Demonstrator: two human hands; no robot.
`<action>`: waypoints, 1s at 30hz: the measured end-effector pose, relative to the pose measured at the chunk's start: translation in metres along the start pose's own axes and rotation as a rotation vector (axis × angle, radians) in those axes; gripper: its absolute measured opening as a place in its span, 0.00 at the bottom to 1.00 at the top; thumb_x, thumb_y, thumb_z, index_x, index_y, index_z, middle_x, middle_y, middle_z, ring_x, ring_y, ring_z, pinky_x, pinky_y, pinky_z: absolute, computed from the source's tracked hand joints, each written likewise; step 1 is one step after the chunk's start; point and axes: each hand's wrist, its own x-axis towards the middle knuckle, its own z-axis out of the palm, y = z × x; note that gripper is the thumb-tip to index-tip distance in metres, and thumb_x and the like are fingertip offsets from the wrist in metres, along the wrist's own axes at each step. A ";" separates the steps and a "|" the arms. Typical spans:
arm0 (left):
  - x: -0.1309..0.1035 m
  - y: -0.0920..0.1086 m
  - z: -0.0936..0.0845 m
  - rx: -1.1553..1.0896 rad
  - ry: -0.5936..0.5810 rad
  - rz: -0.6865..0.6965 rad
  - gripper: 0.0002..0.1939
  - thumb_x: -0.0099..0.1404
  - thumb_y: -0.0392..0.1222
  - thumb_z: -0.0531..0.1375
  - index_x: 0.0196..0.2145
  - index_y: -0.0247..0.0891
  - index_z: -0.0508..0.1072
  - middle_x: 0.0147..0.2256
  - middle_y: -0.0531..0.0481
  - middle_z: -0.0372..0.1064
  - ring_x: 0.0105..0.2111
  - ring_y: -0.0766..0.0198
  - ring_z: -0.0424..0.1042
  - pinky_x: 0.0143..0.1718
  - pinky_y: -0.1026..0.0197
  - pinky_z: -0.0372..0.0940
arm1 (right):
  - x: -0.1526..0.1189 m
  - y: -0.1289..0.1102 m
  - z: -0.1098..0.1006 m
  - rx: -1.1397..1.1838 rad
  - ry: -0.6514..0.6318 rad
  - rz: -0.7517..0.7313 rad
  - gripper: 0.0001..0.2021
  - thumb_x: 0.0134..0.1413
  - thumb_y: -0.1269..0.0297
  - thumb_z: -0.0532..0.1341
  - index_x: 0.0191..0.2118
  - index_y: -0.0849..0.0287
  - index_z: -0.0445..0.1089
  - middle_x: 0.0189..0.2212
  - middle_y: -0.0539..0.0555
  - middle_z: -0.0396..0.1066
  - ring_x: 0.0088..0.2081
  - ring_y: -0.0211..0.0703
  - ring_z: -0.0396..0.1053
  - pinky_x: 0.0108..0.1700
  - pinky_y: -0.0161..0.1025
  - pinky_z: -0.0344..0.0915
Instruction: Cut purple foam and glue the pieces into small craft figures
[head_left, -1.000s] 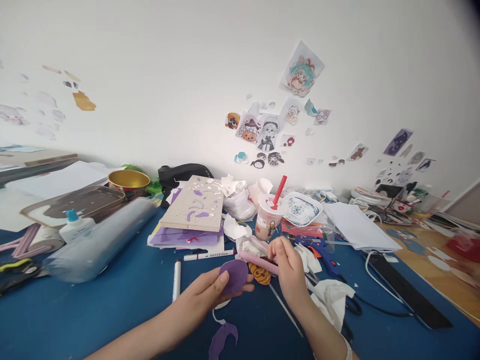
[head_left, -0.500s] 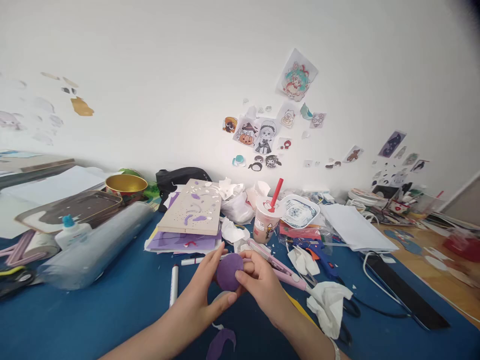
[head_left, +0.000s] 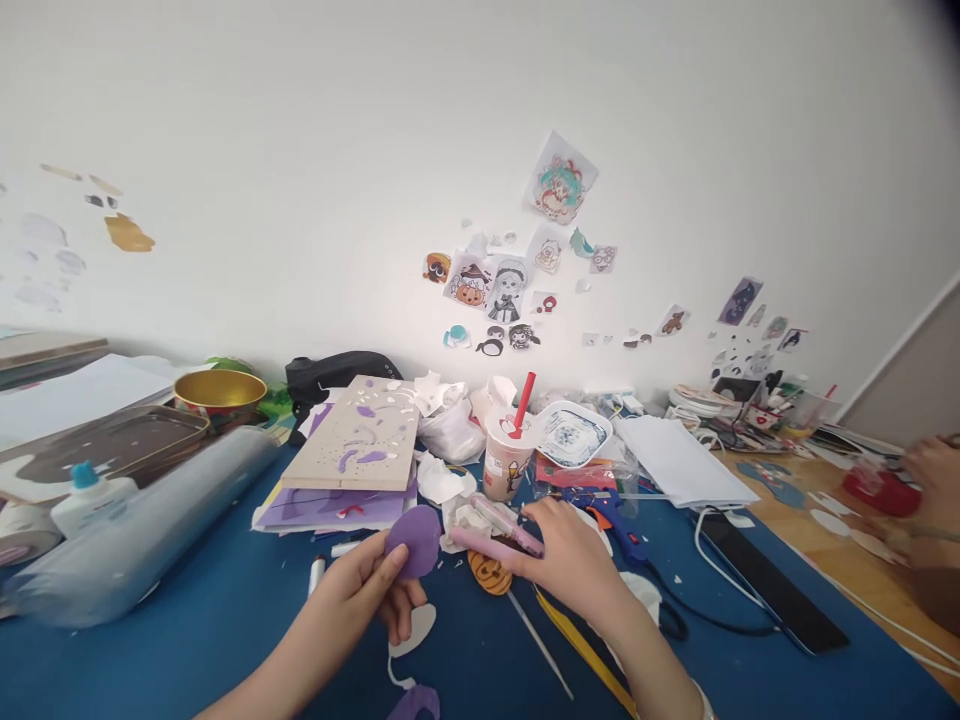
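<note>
Between the thumb and fingers of my left hand (head_left: 367,585) is a purple round piece (head_left: 417,541). My right hand (head_left: 562,550) is closed around a pink tool (head_left: 487,545), whose long arms point left. Just below my left hand lie a pale oval piece (head_left: 417,630) and a curved purple piece (head_left: 416,703) on the blue table cover (head_left: 225,640). An orange pumpkin piece (head_left: 490,573) rests under the pink tool, beside a thin white stick (head_left: 541,645).
A cup (head_left: 507,460) with a red straw stands behind the pink tool. Left are a board (head_left: 352,445), a glue bottle (head_left: 90,497) and a plastic roll (head_left: 165,530). A blue glue gun (head_left: 626,530) and black tablet (head_left: 776,580) lie right. Another person's hand (head_left: 934,475) shows far right.
My right hand has let go of the purple piece and taken hold of the pink tool. My left hand has moved left with the piece. The view has shifted, showing another person's hand.
</note>
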 end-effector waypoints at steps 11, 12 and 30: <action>0.001 0.005 0.003 -0.068 0.121 0.030 0.27 0.46 0.65 0.60 0.25 0.34 0.69 0.23 0.49 0.72 0.20 0.62 0.70 0.20 0.61 0.67 | -0.004 0.024 -0.008 0.172 -0.110 0.082 0.08 0.40 0.63 0.61 0.31 0.56 0.66 0.29 0.50 0.67 0.31 0.42 0.64 0.29 0.33 0.51; -0.001 0.009 0.006 -0.074 0.143 0.037 0.26 0.47 0.64 0.60 0.26 0.34 0.70 0.24 0.49 0.72 0.21 0.62 0.70 0.21 0.61 0.67 | -0.004 0.024 -0.012 0.212 -0.102 0.064 0.09 0.41 0.63 0.61 0.32 0.56 0.66 0.30 0.50 0.67 0.32 0.43 0.64 0.30 0.34 0.52; 0.026 0.029 0.058 -0.165 0.257 0.242 0.17 0.54 0.56 0.58 0.27 0.38 0.63 0.18 0.57 0.67 0.17 0.67 0.67 0.21 0.64 0.64 | -0.009 0.004 0.003 0.948 -0.008 -0.135 0.23 0.53 0.45 0.51 0.41 0.61 0.65 0.23 0.49 0.64 0.21 0.35 0.60 0.23 0.32 0.56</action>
